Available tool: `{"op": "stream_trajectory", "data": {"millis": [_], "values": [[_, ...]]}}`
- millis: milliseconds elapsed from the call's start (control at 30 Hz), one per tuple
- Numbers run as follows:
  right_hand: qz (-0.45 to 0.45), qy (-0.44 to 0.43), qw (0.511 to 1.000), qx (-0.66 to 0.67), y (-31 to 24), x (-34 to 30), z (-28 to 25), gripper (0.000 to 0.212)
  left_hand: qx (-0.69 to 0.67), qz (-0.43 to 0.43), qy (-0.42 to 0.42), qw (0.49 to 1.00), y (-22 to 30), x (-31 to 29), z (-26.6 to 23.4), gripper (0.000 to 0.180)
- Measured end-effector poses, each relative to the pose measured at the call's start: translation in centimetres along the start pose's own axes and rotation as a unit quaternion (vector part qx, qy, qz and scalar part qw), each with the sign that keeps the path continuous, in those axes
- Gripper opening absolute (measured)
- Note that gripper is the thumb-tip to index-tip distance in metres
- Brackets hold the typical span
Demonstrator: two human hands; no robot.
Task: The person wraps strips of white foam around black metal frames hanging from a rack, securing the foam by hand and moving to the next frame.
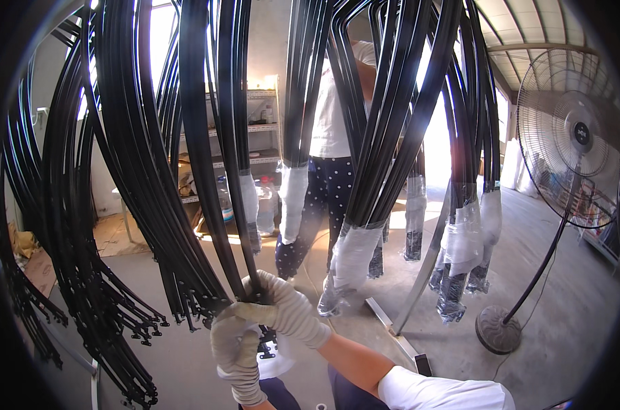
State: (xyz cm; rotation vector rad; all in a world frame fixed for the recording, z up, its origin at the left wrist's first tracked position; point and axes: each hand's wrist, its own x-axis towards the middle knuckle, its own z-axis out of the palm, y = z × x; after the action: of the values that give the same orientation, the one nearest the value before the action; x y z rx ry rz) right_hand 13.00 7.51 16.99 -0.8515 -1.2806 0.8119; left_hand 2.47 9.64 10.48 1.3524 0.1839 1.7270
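Observation:
Both my hands wear whitish knit gloves and meet at the lower end of a hanging bundle of long black strips (232, 205). My right hand (286, 311) is closed around the strips just above their tips. Pressed close beside it, my left hand (236, 345) has its fingers curled; what lies inside them is hidden. Small dark end pieces (266, 347) poke out below the gloves. Some pale white material (276, 365) shows under them, its kind unclear. To the left hangs a thick unwrapped bundle of black strips (142, 178), its ends fanning out near my left hand.
Other bundles hang ahead with ends wrapped in white padding (354, 256) and clear film (453, 280). Behind them stands a person in dotted trousers (329, 198). A pedestal fan (580, 137) is at right, shelves (259, 128) behind, a metal stand foot (395, 335) on the floor.

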Motion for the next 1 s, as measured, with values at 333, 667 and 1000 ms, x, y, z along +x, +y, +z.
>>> {"op": "stream_trajectory", "data": {"millis": [333,667,1000], "values": [[0.014,0.015,1.0,0.002,-0.6,-0.2,0.5,0.023,-0.005,-0.024,-0.005,1.0,0.2,-0.2,-0.3,0.031],[0.005,0.041,0.997,-0.058,-0.2,-0.2,0.2,0.026,0.13,0.059,-0.092,0.985,1.2,0.7,-0.9,0.024],[0.014,0.074,0.98,-0.182,-2.2,-0.6,0.4,0.024,0.173,0.005,-0.173,0.97,1.9,0.0,-2.5,0.026]]}}
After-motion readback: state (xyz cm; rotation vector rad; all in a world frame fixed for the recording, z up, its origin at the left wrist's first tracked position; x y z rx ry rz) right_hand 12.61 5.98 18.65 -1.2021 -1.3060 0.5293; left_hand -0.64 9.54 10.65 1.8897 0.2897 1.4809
